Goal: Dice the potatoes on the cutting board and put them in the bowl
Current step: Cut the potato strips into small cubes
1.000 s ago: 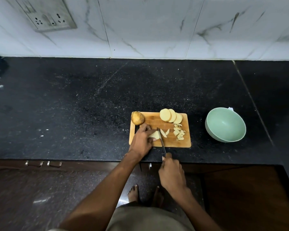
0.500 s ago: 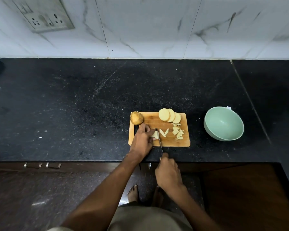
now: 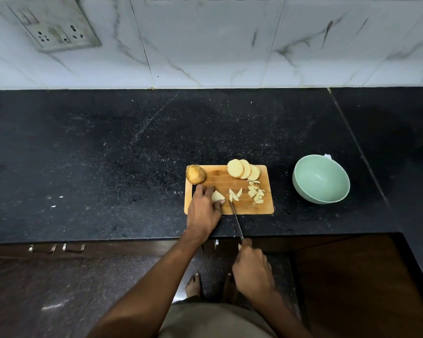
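With another strip cut off, the potato slice is pinched by the left hand, the knife gripped by the right hand, near the cutting board's front edge.

Home kitchen, black granite counter, marble-look wall tiles, wall socket, wooden cabinets below

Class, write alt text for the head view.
A left hand holds a potato piece on a board while the right hand cuts with a knife. An empty bowl sits right.
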